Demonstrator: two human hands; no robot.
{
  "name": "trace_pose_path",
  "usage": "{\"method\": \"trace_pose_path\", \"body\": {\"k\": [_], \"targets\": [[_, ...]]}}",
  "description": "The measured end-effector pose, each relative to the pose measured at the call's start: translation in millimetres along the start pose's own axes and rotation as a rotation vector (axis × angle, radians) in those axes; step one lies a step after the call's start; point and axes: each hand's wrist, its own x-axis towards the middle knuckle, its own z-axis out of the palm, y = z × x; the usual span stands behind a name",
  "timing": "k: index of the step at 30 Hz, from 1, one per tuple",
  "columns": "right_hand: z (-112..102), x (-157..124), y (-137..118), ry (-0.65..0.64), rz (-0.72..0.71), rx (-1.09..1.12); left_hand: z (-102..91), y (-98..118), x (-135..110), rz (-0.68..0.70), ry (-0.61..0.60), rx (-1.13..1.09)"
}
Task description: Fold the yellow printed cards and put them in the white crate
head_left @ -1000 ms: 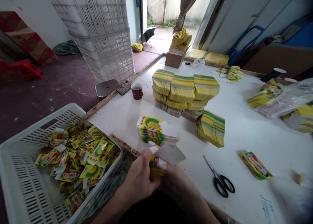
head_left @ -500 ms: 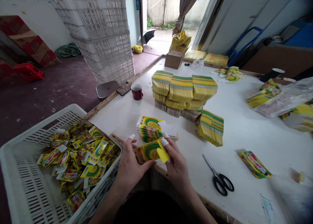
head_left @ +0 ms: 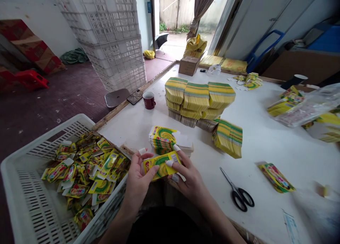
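Observation:
Both hands hold one small yellow-and-green folded carton point(head_left: 158, 163) over the table's near edge. My left hand point(head_left: 138, 180) grips its left end, thumb on the front. My right hand point(head_left: 187, 176) pinches its right end with taped fingertips. Just beyond lies a small stack of flat cartons point(head_left: 162, 139) of the same print. A white slatted crate point(head_left: 32, 187) at my left holds several folded cartons point(head_left: 87, 173).
A big pile of bundled flat cartons point(head_left: 199, 100) stands mid-table, with another bundle point(head_left: 230, 137) leaning beside it. Black scissors point(head_left: 237, 194) lie at right, a loose packet point(head_left: 277, 178) further right. A dark red mug point(head_left: 148, 100), phone point(head_left: 134, 96), cardboard box point(head_left: 189, 65) and stacked white crates point(head_left: 111, 38) are behind.
The white flap that stuck out a second ago is folded in. The carton has moved slightly left and down between both hands, and my right fingers now close over its end.

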Motion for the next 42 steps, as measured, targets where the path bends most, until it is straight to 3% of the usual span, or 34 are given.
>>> {"method": "trace_pose_path", "body": {"k": [8, 14, 19, 22, 24, 26, 28, 30, 33, 37, 39, 42], "targets": [[-14, 2, 4, -0.196, 0.041, 0.04, 0.5, 3, 1, 0.04, -0.038, 0.093], [-1, 3, -3, -0.12, 0.182, 0.135, 4.1, 4, 3, 0.081, -0.112, 0.123], [17, 7, -7, -0.116, 0.187, 0.075, 0.3, 5, 3, 0.148, -0.026, 0.258], [11, 17, -2, -0.051, 0.189, 0.07, -31.3, 19, 9, 0.265, 0.176, 0.44], [3, 29, 5, 0.051, 0.212, -0.016, -66.9, 32, 16, 0.429, 0.441, 0.675], [-2, 44, 15, 0.117, 0.242, -0.179, -105.6, 41, 24, 0.464, 0.636, 1.008], [-2, 59, 25, 0.051, 0.294, -0.323, -136.3, 42, 30, 0.411, 0.717, 1.25], [2, 69, 32, -0.034, 0.336, -0.394, -150.0, 34, 34, 0.414, 0.68, 1.316], [8, 74, 39, -0.054, 0.351, -0.392, -134.9, 12, 36, 0.398, 0.489, 1.141], [6, 70, 39, 0.0, 0.359, -0.333, -77.4, -10, 35, 0.237, 0.11, 0.782], [5, 66, 30, 0.057, 0.358, -0.182, -47.9, -13, 32, 0.184, -0.059, 0.538], [9, 54, 4, 0.117, 0.344, 0.248, -10.5, -9, 24, 0.171, -0.186, -0.034]]}}
